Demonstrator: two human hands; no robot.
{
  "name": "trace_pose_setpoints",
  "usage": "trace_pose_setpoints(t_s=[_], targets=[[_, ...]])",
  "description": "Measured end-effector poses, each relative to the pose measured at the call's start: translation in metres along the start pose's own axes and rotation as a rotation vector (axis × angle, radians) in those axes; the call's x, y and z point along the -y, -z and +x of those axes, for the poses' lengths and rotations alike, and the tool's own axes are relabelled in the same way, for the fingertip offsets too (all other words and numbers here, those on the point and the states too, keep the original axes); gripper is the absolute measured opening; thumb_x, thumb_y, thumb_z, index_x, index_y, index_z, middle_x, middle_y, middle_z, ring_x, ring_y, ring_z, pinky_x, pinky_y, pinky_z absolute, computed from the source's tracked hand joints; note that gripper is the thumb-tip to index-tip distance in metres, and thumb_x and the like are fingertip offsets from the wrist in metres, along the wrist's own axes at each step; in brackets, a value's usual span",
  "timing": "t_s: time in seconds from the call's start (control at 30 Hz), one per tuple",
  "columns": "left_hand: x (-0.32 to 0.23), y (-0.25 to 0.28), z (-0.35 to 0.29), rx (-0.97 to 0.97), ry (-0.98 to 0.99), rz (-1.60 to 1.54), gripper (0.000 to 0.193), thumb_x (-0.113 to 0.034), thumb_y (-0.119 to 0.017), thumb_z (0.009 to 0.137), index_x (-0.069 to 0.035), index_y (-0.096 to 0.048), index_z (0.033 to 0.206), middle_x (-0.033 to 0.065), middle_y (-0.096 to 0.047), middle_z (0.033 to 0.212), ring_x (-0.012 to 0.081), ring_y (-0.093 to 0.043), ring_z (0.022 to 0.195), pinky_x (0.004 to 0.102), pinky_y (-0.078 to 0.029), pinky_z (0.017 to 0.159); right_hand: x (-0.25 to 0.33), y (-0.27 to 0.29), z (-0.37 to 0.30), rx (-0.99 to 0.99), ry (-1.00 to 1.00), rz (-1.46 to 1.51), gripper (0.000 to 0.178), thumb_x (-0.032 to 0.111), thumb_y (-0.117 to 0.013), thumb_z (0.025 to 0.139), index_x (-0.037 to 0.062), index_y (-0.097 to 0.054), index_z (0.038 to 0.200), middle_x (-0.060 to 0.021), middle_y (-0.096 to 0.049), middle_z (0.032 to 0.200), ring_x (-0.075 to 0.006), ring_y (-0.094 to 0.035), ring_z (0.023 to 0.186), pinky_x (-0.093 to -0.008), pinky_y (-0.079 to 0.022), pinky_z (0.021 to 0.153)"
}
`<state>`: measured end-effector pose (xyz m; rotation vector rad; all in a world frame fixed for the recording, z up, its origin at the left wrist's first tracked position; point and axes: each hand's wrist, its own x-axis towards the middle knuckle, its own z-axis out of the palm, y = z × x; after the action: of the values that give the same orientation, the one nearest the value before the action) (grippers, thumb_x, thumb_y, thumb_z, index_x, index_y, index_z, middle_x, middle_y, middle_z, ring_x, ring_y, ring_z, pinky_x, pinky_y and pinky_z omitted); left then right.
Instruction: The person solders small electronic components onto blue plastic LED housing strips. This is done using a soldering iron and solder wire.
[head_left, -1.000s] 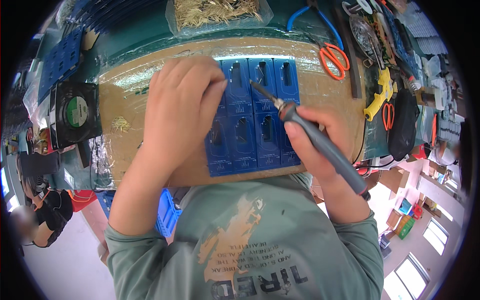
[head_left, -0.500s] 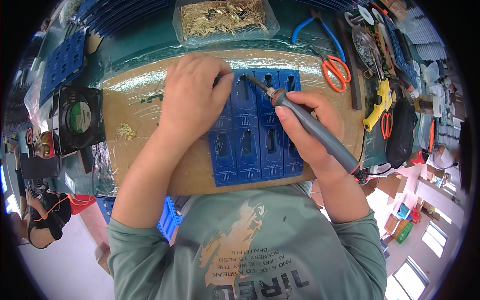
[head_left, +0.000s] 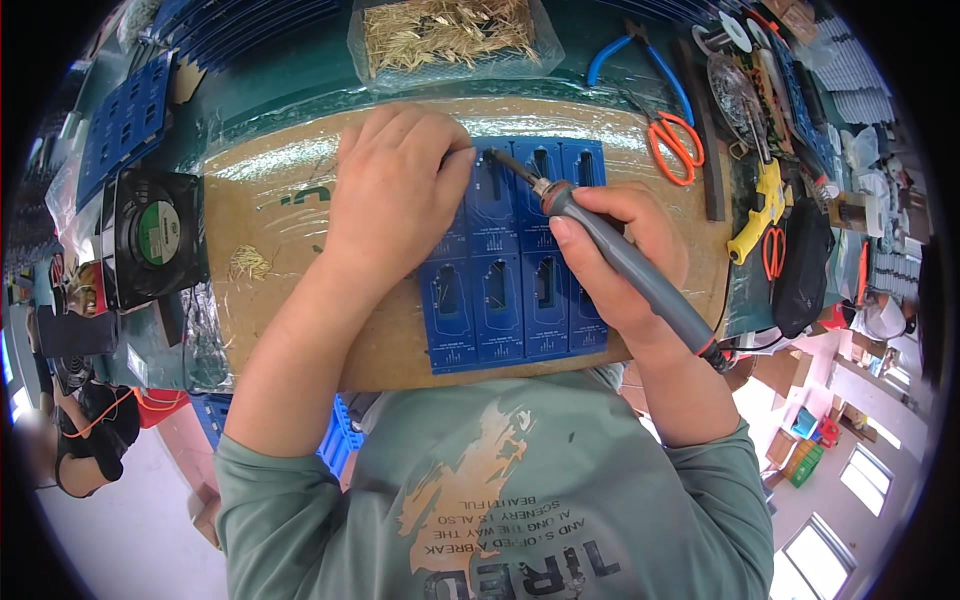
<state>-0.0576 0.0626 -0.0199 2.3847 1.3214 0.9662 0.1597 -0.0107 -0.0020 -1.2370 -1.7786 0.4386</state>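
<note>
A blue circuit board panel [head_left: 498, 335] with several slotted sections lies on the brown work board. My right hand [head_left: 648, 235] is closed around the grey handle of a soldering iron [head_left: 655, 290]. The iron's tip points up and left and is at the panel's far edge, by the top of one slot. Over the panel's far left corner, my left hand [head_left: 395, 185] has its fingers curled and the thumb pressed inward. Its fingertips are near the iron's tip; what they grip, if anything, is hidden.
A clear tray of thin brass-coloured pieces [head_left: 450, 35] stands at the back. A small pile of them [head_left: 248, 262] lies at left, near a black fan [head_left: 152, 240]. Blue-handled pliers [head_left: 660, 75], orange-handled scissors [head_left: 675, 150] and a yellow-handled tool [head_left: 760, 210] are at right.
The soldering iron has tilted slightly, its tip staying at almost the same spot. My left hand has shifted a little to the right. The view has moved slightly.
</note>
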Motion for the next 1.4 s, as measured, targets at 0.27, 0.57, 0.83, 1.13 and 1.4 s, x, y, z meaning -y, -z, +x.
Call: trace_pose_setpoints(t_s=[0.27,0.57,0.83,1.13,1.4], targets=[[0.001,-0.002,0.000,-0.037,-0.017,-0.010,0.007,-0.013,-0.070,0.084,-0.010,-0.066,0.087,0.0053,-0.069,0.092,0.0277,-0.063,0.098,0.0420,-0.045,0.089,0.002,0.000,-0.001,-0.011,-0.011,-0.026,0.028,0.010,-0.083,0.080,0.0021,-0.068,0.102,-0.0112,-0.072,0.088,-0.0255,-0.069,0.075,-0.0325,-0.053,0.067],[0.004,0.010,-0.003,0.056,0.033,-0.112,0.008,-0.013,-0.070,0.084,-0.009,-0.066,0.088,0.0064,-0.068,0.095,0.0296,-0.062,0.102,0.0428,-0.045,0.092,0.004,-0.003,-0.004,-0.007,0.027,0.012,0.027,0.010,-0.083,0.080,0.0032,-0.067,0.102,-0.0105,-0.073,0.087,-0.0246,-0.069,0.073,-0.0318,-0.053,0.065],[0.001,0.011,-0.003,0.088,0.031,-0.066,0.009,-0.009,-0.071,0.085,-0.003,-0.066,0.090,0.0085,-0.072,0.108,0.0307,-0.064,0.107,0.0407,-0.049,0.096,0.004,-0.006,-0.005,-0.015,0.027,0.012,0.028,0.009,-0.083,0.080,0.0029,-0.067,0.103,-0.0110,-0.073,0.088,-0.0241,-0.069,0.073,-0.0312,-0.054,0.064],[0.003,0.013,-0.005,0.105,0.047,-0.073,0.009,-0.010,-0.070,0.085,-0.004,-0.066,0.090,0.0084,-0.072,0.109,0.0312,-0.063,0.108,0.0414,-0.047,0.097,0.006,-0.006,-0.007,-0.009,0.043,0.001,0.028,0.008,-0.083,0.081,0.0021,-0.067,0.102,-0.0114,-0.073,0.089,-0.0247,-0.069,0.074,-0.0317,-0.054,0.065],[0.004,0.011,-0.005,0.095,0.022,-0.075,0.009,-0.010,-0.070,0.084,-0.004,-0.065,0.088,0.0087,-0.072,0.109,0.0315,-0.063,0.108,0.0419,-0.047,0.097,0.005,-0.008,-0.009,-0.015,0.054,0.017,0.028,0.008,-0.083,0.080,0.0018,-0.067,0.103,-0.0118,-0.073,0.089,-0.0240,-0.069,0.074,-0.0311,-0.054,0.064]])
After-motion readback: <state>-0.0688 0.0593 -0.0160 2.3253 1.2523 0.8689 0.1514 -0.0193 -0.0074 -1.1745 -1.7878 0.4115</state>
